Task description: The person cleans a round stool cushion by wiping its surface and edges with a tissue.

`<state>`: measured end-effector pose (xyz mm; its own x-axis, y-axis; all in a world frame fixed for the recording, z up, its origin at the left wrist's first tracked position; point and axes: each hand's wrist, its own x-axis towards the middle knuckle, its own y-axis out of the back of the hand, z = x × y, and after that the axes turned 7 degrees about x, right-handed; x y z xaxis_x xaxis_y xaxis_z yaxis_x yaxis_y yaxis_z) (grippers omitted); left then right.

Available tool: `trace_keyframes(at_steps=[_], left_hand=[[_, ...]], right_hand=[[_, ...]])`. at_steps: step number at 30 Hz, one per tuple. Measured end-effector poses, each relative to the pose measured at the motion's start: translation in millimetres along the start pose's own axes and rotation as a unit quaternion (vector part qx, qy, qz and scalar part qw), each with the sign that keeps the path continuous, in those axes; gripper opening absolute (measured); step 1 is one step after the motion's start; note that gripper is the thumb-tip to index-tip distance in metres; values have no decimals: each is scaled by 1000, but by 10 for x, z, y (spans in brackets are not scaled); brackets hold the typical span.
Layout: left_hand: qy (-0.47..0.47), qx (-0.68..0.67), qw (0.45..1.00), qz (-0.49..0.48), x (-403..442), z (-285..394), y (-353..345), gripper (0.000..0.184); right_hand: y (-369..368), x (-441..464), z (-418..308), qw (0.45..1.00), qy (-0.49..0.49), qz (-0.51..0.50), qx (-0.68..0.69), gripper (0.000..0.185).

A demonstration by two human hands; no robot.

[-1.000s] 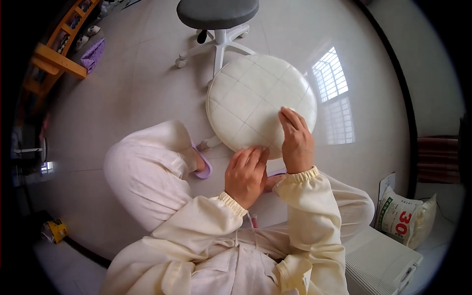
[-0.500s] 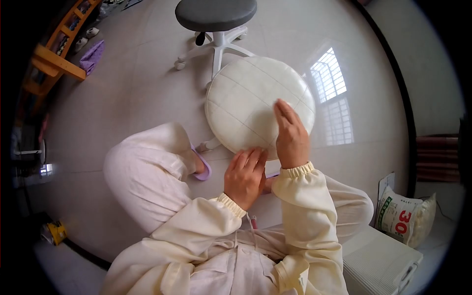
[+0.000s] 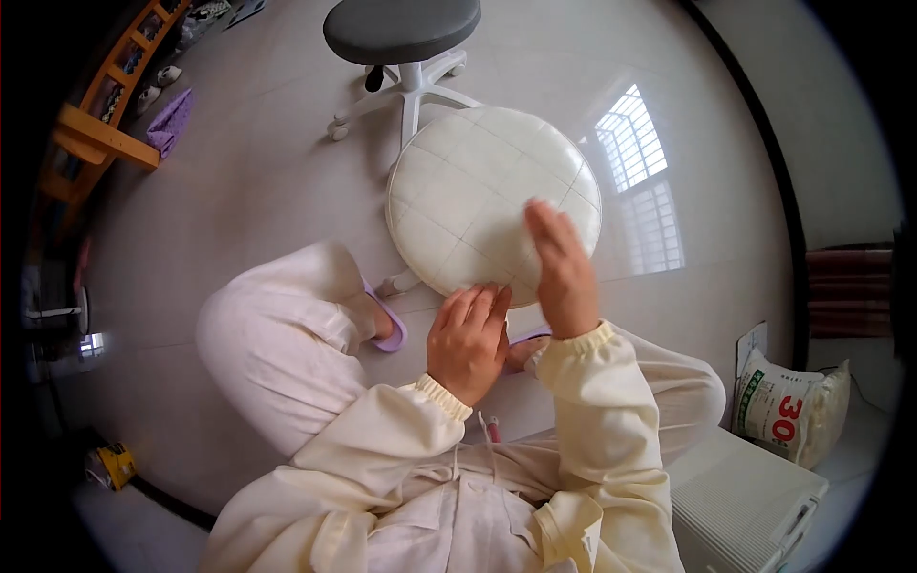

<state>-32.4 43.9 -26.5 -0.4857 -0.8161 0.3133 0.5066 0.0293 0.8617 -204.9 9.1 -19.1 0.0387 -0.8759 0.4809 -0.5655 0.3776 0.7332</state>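
A round stool seat (image 3: 478, 181), padded in cream with stitched squares, is in front of me. My left hand (image 3: 468, 342) is at its near rim, back upward, fingers slightly bent with their tips at the edge. What lies under that palm is hidden. My right hand (image 3: 565, 277) is over the seat's near right part, edge-on, its fingers stretched out and a little blurred. Nothing shows in it. Whether it touches the padding I cannot tell.
Beyond the cream seat stands a grey stool (image 3: 401, 33) on a white wheeled base. An orange wooden frame (image 3: 105, 138) is at the far left. A ribbed white box (image 3: 740, 501) and a printed bag (image 3: 788, 406) are at my right. My legs flank the seat.
The stools and floor have shifted slightly left in view. My right hand has turned a little, its fingertips slightly lower and more blurred. My left hand stays at the rim.
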Motion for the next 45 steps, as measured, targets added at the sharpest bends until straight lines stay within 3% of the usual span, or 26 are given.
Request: trace_keyframes(at_steps=[2, 6, 8, 12, 14, 18, 20, 24, 27, 30, 38, 40, 45], left_hand=[[-6, 10, 1000, 5, -6, -9, -12, 42], [-15, 19, 1000, -3, 1, -17, 19, 42], [-14, 17, 1000, 0, -2, -7, 18, 42], [-12, 17, 1000, 7, 1, -9, 8, 42], [-11, 19, 1000, 7, -9, -11, 0, 42], [-20, 18, 1000, 5, 0, -21, 7, 42], [-19, 21, 1000, 1, -5, -18, 15, 42], [-20, 23, 1000, 2, 5, -11, 15, 43], [-14, 23, 1000, 0, -7, -9, 11, 45], [-19, 21, 1000, -5, 3, -15, 16, 45], [-30, 19, 999, -11, -8, -27, 0, 49], [-28, 20, 999, -11, -14, -39, 2, 49], [-26, 13, 999, -14, -11, -41, 13, 49]], right_hand=[[-62, -131, -117, 991, 36, -126, -26, 43], [42, -300, 190, 995, 22, -75, -58, 44], [163, -297, 296, 986, -81, -28, -140, 45], [242, -357, 132, 993, -85, -14, -87, 46], [113, -493, -58, 997, -6, -55, 61, 47], [88, -511, -97, 993, 0, -115, 33, 48], [136, -448, 86, 997, -51, -40, -51, 48], [206, -411, 166, 992, -94, -18, -80, 50], [112, -494, -80, 996, 6, -75, 37, 51], [72, -529, -62, 993, -2, -113, 25, 50], [101, -403, 552, 992, -80, 24, -93, 46], [125, -420, 601, 979, -182, 59, -75, 47], [159, -372, 272, 997, -73, 37, -17, 49]])
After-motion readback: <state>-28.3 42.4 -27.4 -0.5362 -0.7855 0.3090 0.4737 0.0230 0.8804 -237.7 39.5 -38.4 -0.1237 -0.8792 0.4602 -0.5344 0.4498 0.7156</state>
